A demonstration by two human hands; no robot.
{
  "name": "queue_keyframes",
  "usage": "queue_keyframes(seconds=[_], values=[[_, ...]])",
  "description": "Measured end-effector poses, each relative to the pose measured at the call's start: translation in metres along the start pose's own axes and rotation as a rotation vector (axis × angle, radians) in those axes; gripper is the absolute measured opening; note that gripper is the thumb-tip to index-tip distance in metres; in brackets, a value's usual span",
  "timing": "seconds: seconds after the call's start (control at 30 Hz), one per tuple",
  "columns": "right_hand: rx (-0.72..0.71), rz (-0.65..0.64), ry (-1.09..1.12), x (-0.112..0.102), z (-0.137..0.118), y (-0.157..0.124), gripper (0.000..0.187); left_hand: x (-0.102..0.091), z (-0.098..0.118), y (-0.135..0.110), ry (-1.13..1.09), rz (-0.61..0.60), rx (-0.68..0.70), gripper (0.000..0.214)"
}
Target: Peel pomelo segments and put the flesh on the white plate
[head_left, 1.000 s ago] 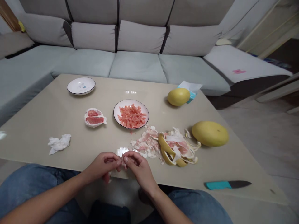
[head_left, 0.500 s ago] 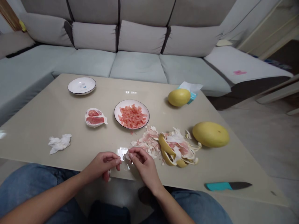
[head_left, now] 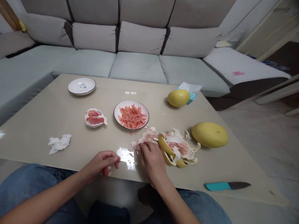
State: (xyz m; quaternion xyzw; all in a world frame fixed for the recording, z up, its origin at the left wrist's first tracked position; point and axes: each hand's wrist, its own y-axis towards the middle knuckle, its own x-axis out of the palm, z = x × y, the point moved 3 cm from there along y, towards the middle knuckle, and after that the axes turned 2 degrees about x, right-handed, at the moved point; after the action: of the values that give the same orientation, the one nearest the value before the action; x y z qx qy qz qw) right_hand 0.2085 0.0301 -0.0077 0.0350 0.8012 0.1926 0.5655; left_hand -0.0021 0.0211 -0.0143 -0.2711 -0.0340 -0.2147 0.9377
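My left hand [head_left: 102,163] is closed at the table's near edge, fingers curled round a small pink pomelo segment [head_left: 106,170]. My right hand [head_left: 151,158] lies on the pile of white pith and yellow peel [head_left: 171,146], fingers down among the scraps; whether it grips any of them is hidden. A white plate of pink pomelo pieces [head_left: 131,114] sits just beyond the pile. To its left lies a partly peeled pomelo chunk [head_left: 94,118].
Whole yellow pomelos lie at the right [head_left: 209,134] and further back [head_left: 178,97] beside a tissue pack [head_left: 192,89]. A teal-handled knife [head_left: 227,185] lies near the front right edge. An empty plate [head_left: 81,86] and a crumpled tissue [head_left: 59,143] are on the left. A sofa stands behind.
My hands were pinched together on the segment; the right hand has left it and moved right and forward onto the peel pile. The left hand keeps the segment.
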Motion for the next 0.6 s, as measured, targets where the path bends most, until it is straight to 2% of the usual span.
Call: queue_keyframes(seconds=[0.1, 0.17, 0.27, 0.33, 0.43, 0.6], values=[[0.003, 0.058, 0.056, -0.004, -0.003, 0.001, 0.021, 0.0, 0.0, 0.0, -0.002, 0.002, -0.003, 0.031], [-0.034, 0.065, 0.2, -0.007, -0.008, -0.001, 0.02, 0.0, 0.0, 0.0, -0.007, 0.0, -0.004, 0.031], [-0.121, -0.025, 0.5, -0.006, -0.024, -0.007, 0.03, 0.001, -0.001, 0.0, 0.009, -0.004, 0.002, 0.033], [-0.168, -0.081, 0.627, -0.004, -0.035, -0.011, 0.029, 0.002, -0.002, 0.001, 0.026, -0.012, -0.004, 0.034], [-0.206, -0.073, 0.679, -0.002, -0.044, -0.014, 0.023, 0.002, -0.005, 0.001, 0.039, -0.026, -0.024, 0.035], [-0.212, -0.064, 0.686, 0.002, -0.043, -0.015, 0.018, 0.005, -0.007, 0.002, 0.064, -0.035, -0.038, 0.036]])
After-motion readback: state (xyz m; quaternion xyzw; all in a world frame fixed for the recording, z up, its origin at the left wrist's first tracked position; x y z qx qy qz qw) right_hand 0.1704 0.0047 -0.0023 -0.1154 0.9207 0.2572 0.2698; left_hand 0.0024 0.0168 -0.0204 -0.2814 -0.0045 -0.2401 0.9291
